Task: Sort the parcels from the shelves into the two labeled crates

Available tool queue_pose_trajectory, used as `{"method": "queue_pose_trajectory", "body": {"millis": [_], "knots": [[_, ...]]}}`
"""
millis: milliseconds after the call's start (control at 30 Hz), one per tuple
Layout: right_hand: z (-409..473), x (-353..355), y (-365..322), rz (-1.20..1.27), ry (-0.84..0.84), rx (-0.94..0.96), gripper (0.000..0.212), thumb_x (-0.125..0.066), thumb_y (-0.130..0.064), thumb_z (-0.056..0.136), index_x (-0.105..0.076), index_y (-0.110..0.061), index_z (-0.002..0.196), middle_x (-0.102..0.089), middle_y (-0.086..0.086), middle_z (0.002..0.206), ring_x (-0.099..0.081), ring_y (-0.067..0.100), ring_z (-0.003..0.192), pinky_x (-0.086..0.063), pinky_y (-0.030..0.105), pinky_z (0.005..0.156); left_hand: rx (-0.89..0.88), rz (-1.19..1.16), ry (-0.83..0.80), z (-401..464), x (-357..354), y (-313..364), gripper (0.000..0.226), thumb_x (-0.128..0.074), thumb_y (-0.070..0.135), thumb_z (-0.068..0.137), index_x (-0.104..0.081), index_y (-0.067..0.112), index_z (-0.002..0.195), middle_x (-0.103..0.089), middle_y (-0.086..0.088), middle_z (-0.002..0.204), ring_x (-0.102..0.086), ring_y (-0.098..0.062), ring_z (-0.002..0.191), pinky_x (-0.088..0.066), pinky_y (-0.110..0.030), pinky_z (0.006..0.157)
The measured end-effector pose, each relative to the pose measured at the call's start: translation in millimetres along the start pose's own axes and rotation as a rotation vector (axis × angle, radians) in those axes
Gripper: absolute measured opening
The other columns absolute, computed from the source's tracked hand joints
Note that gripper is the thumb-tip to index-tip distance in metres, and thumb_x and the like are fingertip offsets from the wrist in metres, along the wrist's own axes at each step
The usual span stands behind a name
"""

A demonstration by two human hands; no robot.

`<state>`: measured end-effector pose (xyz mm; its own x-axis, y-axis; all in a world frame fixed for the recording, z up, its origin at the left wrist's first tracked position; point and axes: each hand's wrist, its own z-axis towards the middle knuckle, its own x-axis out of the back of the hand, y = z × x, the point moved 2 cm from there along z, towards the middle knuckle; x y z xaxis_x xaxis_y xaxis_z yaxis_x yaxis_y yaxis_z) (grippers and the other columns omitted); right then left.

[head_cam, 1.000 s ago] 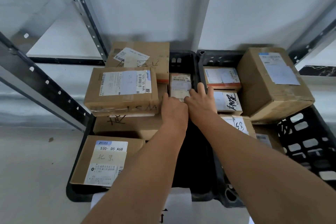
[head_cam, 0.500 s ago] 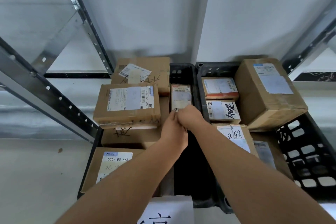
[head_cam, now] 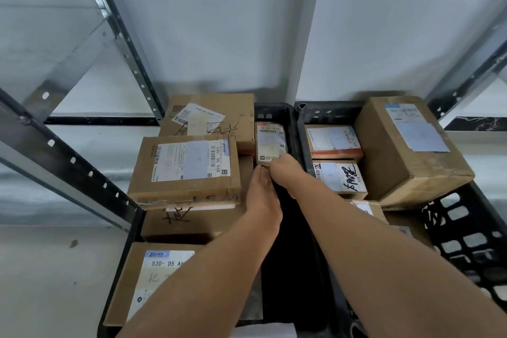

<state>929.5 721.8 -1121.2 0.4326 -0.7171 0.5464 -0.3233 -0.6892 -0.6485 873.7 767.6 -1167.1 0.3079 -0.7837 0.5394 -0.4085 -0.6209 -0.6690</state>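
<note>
Both hands meet at the near end of a small cardboard parcel (head_cam: pixel 271 143) lying label-up in the right-hand strip of the left crate (head_cam: pixel 291 129). The right hand (head_cam: pixel 285 170) has its fingers curled down over that near edge, apparently clamped on it; the left hand (head_cam: pixel 263 195) lies just beside it with fingertips at the same edge, though whether they pinch the box or only touch it I cannot tell (the right hand covers the contact). The parcel looks light and stiff, a taped carton with a glossy label that could slide under a thumb, so the bare cardboard ends are the better hold. Left of it a larger box marked 530-D5 A68 (head_cam: pixel 186 170) tops a stack. The right crate (head_cam: pixel 466 233) holds a hand-marked parcel (head_cam: pixel 340 177) and a big carton (head_cam: pixel 411 151), under the grey metal shelving (head_cam: pixel 63 156).
</note>
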Motion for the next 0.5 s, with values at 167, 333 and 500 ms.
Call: {"method": "queue_pose_trajectory", "body": {"millis": [167,333,500], "knots": [[-2.9,23.9,-7.9,-0.895,0.21,0.433,0.031,-0.046,-0.01,0.098,-0.057,-0.008,0.128,-0.059,0.011,0.131,-0.054,0.029,0.121,-0.042,0.039,0.1,0.053,-0.281,0.131,-3.3,8.2,-16.8,0.065,-0.017,0.036,0.107,-0.002,-0.002,0.157,0.0,-0.025,0.165,0.002,-0.04,0.153,0.002,-0.051,0.124],[15.3,31.1,-3.4,-1.339,0.082,0.483,0.077,-0.058,-0.02,0.094,-0.018,-0.009,0.158,-0.013,0.01,0.167,-0.002,0.023,0.155,-0.001,0.055,0.122,0.06,-0.253,0.079,7.9,17.6,-30.9,0.066,-0.019,0.038,0.107,-0.005,-0.001,0.158,-0.006,-0.024,0.165,0.0,-0.035,0.154,0.009,-0.052,0.123],[30.1,14.3,10.3,-1.394,0.018,0.416,0.072,-0.049,-0.029,0.1,-0.013,-0.013,0.16,-0.011,0.006,0.168,0.001,0.021,0.155,0.011,0.059,0.12,0.084,-0.121,0.047,27.7,16.5,-37.2,0.075,-0.019,0.053,0.103,-0.005,0.006,0.159,-0.016,-0.019,0.165,-0.002,-0.032,0.155,0.024,-0.052,0.114]]}}
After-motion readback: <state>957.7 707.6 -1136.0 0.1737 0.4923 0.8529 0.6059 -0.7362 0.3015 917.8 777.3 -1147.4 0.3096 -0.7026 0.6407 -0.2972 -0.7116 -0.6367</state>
